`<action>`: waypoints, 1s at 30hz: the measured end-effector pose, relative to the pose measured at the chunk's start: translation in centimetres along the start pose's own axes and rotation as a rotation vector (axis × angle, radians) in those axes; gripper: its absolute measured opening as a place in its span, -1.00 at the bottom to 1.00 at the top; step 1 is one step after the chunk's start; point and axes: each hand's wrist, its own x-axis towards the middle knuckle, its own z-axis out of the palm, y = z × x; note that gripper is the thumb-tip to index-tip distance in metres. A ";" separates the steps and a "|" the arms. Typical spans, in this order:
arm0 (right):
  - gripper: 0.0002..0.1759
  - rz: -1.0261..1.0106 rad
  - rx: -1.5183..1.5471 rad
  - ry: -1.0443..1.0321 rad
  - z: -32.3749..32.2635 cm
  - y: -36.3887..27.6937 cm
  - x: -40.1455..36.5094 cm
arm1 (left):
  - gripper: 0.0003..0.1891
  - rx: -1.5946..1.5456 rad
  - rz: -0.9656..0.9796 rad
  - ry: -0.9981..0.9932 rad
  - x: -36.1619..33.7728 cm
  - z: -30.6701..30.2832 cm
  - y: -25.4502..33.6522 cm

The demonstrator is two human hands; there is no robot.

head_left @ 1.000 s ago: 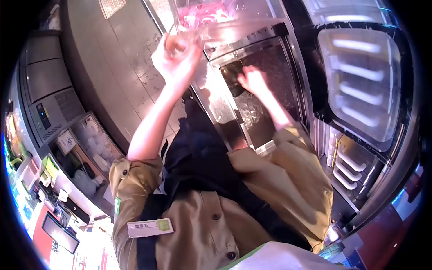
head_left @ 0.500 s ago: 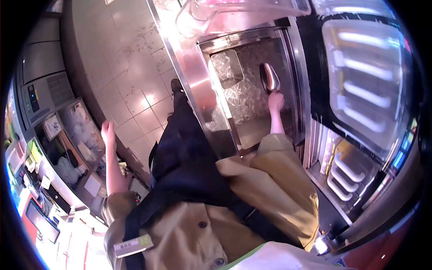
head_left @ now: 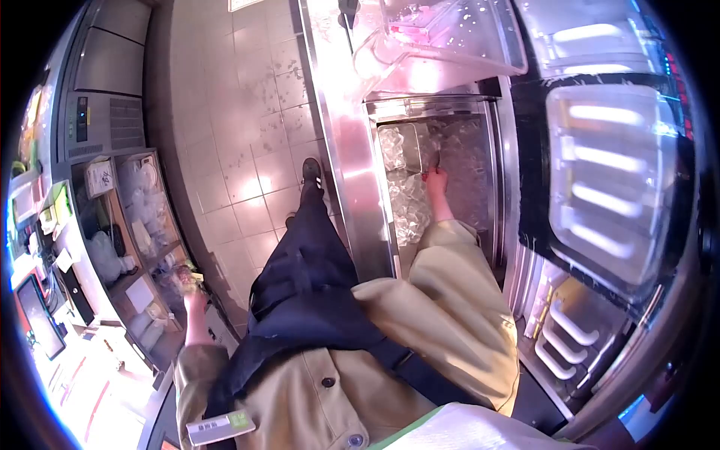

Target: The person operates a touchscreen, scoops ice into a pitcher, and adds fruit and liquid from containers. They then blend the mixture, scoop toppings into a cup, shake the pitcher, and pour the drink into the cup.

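Observation:
An ice bin (head_left: 495, 180) with a steel frame stands at the upper right of centre, with clear ice (head_left: 409, 206) inside. Within it, my right hand (head_left: 436, 182) is closed round the handle of a metal scoop (head_left: 433, 154), whose bowl is blurred among the ice. A squarish container (head_left: 403, 148) full of ice lies just left of the scoop. Away from the bin, my left hand (head_left: 185, 282) hangs low beside the open shelves, blurred by motion, so its fingers cannot be made out.
Open shelves (head_left: 166, 217) with plastic bags stand at the left. A clear plastic lid or bin (head_left: 450, 60) juts out above the ice bin. At the right is a black-framed panel (head_left: 607, 165) with white bars. Tiled floor (head_left: 247, 150) runs between the counters.
My right hand has moved left with the scoop, beside the ice-filled container. My left hand has dropped lower. The whole view has shifted, with the bin now lower and further right.

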 end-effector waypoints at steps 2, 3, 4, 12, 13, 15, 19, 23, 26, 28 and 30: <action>-0.76 0.045 0.402 -0.057 -2.2 0.3 -1.6 | -0.81 0.415 0.381 -0.248 0.2 8.1 9.6; -0.80 0.036 0.360 -0.063 -3.8 -0.6 -2.3 | -0.73 0.534 0.614 -0.097 0.2 12.7 13.6; -0.83 0.031 0.318 -0.068 -5.5 -1.2 -2.9 | -0.62 0.498 0.620 -0.185 -1.9 16.2 18.6; -0.72 -0.104 0.287 -0.266 -20.2 -15.5 -13.7 | -0.65 0.114 1.222 -0.105 -6.7 22.7 25.8; -0.72 -0.145 0.262 -0.297 -22.0 -17.7 -14.5 | -0.66 0.223 1.058 -0.097 -4.3 20.8 21.5; -0.70 -0.286 0.140 -0.318 -24.9 -23.3 -16.7 | -0.72 0.303 0.612 -0.198 0.8 15.2 10.2; -0.71 -0.236 -0.014 -0.289 -27.4 -35.4 -18.3 | -0.73 0.353 -0.028 -0.165 2.2 3.4 -4.3; -0.65 -0.476 -0.649 -0.186 -24.5 -46.1 -17.8 | -0.74 0.225 -0.133 -0.206 3.9 4.0 -3.3; -0.65 -0.588 -0.845 0.194 -22.9 -48.2 -20.8 | -0.72 0.175 -0.028 -0.257 -3.1 7.8 3.2; -0.65 -0.763 -0.969 0.131 -26.7 -46.1 -22.1 | -0.70 0.070 -0.080 -0.324 -3.4 8.3 2.5; -0.63 -0.501 -0.991 0.306 -27.0 -42.6 -22.1 | -0.69 0.061 -0.172 -0.329 -1.6 8.0 -1.1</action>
